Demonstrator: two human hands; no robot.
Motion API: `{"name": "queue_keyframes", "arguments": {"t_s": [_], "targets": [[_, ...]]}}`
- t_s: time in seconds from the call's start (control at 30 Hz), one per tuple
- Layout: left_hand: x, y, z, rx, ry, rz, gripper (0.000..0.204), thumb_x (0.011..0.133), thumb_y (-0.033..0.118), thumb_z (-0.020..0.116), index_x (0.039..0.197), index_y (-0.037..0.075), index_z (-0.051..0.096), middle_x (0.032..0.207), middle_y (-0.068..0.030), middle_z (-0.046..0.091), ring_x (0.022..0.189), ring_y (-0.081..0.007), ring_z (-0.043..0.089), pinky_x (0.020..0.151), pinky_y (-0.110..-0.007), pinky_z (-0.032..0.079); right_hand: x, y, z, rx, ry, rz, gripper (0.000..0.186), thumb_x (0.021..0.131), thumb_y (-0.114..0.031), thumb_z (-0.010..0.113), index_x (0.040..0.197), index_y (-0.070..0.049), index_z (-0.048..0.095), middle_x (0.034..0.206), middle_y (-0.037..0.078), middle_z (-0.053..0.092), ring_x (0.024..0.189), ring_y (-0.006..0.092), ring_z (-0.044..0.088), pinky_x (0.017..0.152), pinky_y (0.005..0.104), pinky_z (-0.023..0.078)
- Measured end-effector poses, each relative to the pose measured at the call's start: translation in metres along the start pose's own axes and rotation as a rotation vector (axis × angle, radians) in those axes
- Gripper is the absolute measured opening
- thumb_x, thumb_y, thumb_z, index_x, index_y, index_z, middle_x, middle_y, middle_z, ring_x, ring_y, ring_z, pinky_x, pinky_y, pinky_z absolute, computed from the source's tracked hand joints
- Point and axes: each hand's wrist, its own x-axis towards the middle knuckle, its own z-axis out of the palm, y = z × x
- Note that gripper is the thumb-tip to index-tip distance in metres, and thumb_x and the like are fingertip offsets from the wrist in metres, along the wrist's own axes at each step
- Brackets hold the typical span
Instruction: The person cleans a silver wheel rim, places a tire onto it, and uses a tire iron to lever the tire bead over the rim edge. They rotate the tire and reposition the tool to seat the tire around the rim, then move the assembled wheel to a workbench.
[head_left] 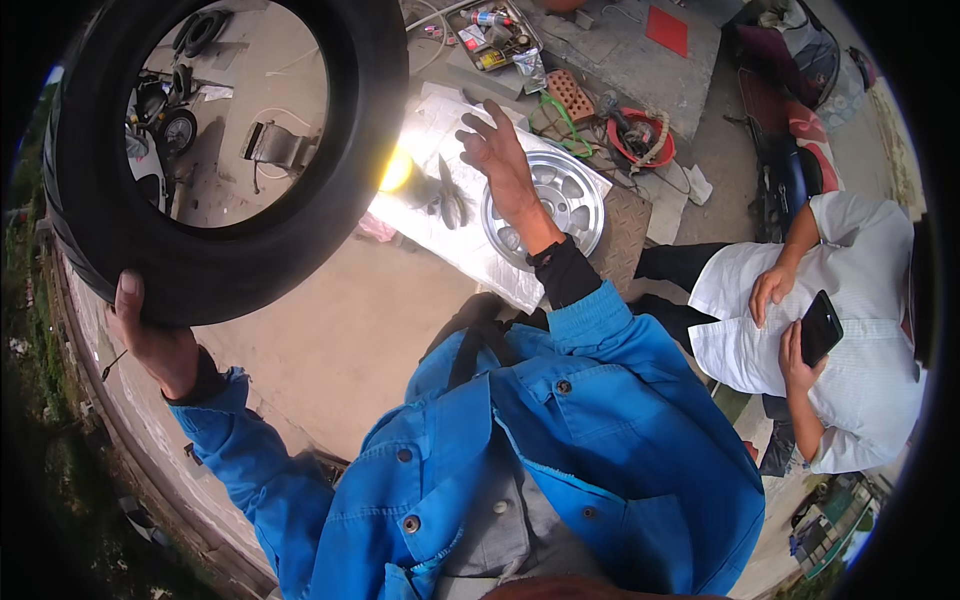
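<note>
A large black tyre (pixel 235 275) is held up at the upper left. My left hand (pixel 155 340) grips its lower edge, with the thumb against the rubber and the other fingers mostly hidden. Spread fingers on my right hand (pixel 505 170) hold nothing. That hand is over a silver wheel rim (pixel 585 212), which lies flat on a white-covered bench (pixel 420 222) and is partly hidden by my wrist. Left of the rim lies a pair of pliers or a similar hand tool (pixel 452 200), beside a round object (pixel 397 172) with a bright yellow glare.
A person in a white shirt (pixel 865 350) stands at the right, holding a black phone (pixel 821 328). Beyond the bench are a red bowl (pixel 662 152), a perforated brick (pixel 570 95) and a tray (pixel 535 25) of tubes. Several tyres (pixel 203 32) and a small wheel (pixel 178 130) show through the tyre's opening.
</note>
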Motion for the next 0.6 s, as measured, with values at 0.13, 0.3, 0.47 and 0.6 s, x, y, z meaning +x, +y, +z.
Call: {"name": "queue_keyframes", "arguments": {"t_s": [0.13, 0.3, 0.47, 0.6], "targets": [[-0.078, -0.049, 0.019, -0.309, -0.075, -0.136, 0.070, 0.098, 0.035, 0.072, 0.154, -0.004, 0.054, 0.144, -0.0174, 0.067, 0.128, -0.0322, 0.068, 0.113, -0.045, 0.055, -0.038, -0.036, -0.052, 0.419, -0.033, 0.206, 0.088, 0.096, -0.058, 0.080, 0.159, -0.005, 0.048, 0.153, 0.013, 0.061, 0.139, 0.0272, 0.061, 0.117, 0.0422, 0.050], [-0.168, -0.194, 0.150, -0.267, -0.229, -0.487, 0.083, 0.094, 0.043, 0.077, 0.155, -0.005, 0.048, 0.143, -0.0179, 0.062, 0.129, -0.0292, 0.062, 0.113, -0.041, 0.049, -0.122, -0.054, -0.197, 0.150, 0.265, 0.181, 0.085, 0.094, -0.046, 0.082, 0.155, 0.004, 0.049, 0.141, 0.015, 0.065, 0.127, 0.0260, 0.065, 0.108, 0.0399, 0.054], [-0.219, -0.344, 0.196, 0.085, -0.243, -0.727, 0.079, 0.102, 0.050, 0.069, 0.150, -0.010, 0.054, 0.140, -0.0213, 0.067, 0.128, -0.0293, 0.064, 0.110, -0.040, 0.050, -0.160, 0.006, -0.286, -0.072, 0.516, 0.335, 0.086, 0.099, -0.039, 0.079, 0.162, 0.007, 0.043, 0.156, 0.018, 0.058, 0.140, 0.0304, 0.056, 0.120, 0.0410, 0.043], [-0.209, -0.339, 0.191, 0.383, -0.477, -0.615, 0.085, 0.103, 0.054, 0.070, 0.153, -0.013, 0.051, 0.145, -0.0266, 0.065, 0.136, -0.0325, 0.061, 0.114, -0.043, 0.048, -0.176, 0.043, -0.294, -0.216, 0.605, 0.379, 0.085, 0.103, -0.044, 0.075, 0.163, 0.008, 0.044, 0.159, 0.019, 0.055, 0.143, 0.0309, 0.054, 0.120, 0.0404, 0.041]]}}
